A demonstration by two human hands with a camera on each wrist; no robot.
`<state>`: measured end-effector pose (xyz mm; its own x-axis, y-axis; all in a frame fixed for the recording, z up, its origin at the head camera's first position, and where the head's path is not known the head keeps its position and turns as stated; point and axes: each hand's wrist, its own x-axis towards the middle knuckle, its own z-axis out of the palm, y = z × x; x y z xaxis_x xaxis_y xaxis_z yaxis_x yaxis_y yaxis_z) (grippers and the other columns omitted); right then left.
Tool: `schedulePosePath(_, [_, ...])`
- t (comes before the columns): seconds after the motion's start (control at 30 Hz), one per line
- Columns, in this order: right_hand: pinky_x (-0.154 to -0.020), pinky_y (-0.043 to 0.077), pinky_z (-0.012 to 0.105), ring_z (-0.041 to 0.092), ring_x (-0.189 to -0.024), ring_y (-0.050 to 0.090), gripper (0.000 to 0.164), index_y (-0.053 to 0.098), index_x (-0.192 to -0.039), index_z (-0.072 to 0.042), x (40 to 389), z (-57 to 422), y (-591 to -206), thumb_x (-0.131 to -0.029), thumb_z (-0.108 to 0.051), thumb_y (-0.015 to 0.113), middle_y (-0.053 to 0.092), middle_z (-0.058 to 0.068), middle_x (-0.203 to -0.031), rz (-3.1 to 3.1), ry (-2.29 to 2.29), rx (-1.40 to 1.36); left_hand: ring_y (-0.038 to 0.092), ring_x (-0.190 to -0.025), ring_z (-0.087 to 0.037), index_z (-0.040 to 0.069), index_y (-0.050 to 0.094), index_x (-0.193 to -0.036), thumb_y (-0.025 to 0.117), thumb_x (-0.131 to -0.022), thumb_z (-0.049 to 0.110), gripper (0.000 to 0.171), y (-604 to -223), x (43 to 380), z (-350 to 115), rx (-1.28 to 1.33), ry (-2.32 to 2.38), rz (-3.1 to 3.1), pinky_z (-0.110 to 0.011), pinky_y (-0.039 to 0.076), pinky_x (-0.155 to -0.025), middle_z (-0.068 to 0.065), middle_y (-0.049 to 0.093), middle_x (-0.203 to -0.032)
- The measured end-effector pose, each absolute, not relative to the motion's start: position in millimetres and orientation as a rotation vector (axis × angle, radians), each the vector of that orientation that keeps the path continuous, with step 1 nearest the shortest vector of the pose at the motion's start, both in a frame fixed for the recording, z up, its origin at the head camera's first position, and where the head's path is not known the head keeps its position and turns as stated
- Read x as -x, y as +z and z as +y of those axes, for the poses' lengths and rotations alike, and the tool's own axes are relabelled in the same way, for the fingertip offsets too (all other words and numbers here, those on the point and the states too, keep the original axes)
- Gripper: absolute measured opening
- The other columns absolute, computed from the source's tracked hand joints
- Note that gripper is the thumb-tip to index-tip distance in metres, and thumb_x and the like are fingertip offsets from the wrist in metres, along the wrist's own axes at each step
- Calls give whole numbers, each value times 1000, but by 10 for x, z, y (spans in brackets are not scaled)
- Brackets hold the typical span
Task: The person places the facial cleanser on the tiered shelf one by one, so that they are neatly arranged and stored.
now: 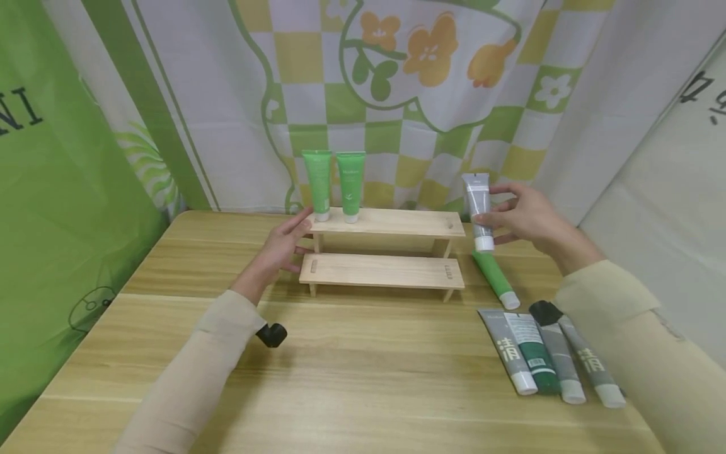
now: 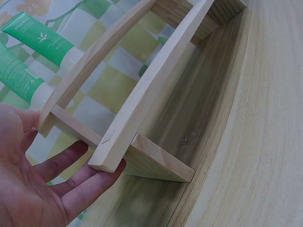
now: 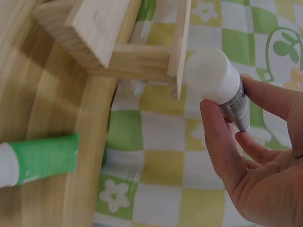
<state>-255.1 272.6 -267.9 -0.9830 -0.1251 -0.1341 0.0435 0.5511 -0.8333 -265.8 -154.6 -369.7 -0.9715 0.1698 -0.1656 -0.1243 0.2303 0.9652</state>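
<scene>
Three o'clock from two-tier pale-wood shelf, right hand pinches grey, white-capped plastic tube; hold cap-down, left hand, fingers apart, touching shelf for steadiness.

The shelf is pale wood; on it stand green tubes with white caps. Right of the shelf, a silver-grey tube is white-capped. Behind the shelf, the curtain has green-yellow-white checks and orange flowers.
</scene>
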Motion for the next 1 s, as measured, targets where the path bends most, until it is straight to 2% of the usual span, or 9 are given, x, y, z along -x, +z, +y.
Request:
schedulePosePath(0.37, [-77,60,47,33,-93,63,79,28,-154,-5,2546,2166,-2523,-92,-9,75,49,25,-121,2619,-1487,134,53,-121,-41,45,28,-157,38,-108,48,51,-3696,2650,-1542,-31,1812,2274,-60,53,-85,-15,42,-150])
schedulePosePath(0.67, [-73,60,47,36,-96,60,77,29,-151,-2,2633,1772,-2557,-90,-5,76,48,23,-117,2657,-1570,193,53,-120,-41,43,28,-158,39,-107,50,52,-3729,2679,-1559,-48,1817,2284,-60,53,-84,-14,41,-151])
schedulePosePath(1.0, [-74,61,44,36,-100,61,76,26,-149,-6,2732,1438,-2658,-90,-2,74,49,21,-117,2686,-1693,273,52,-122,-43,42,29,-158,39,-107,48,52,-3716,2675,-1559,-40,1820,2278,-62,51,-87,-16,39,-152])
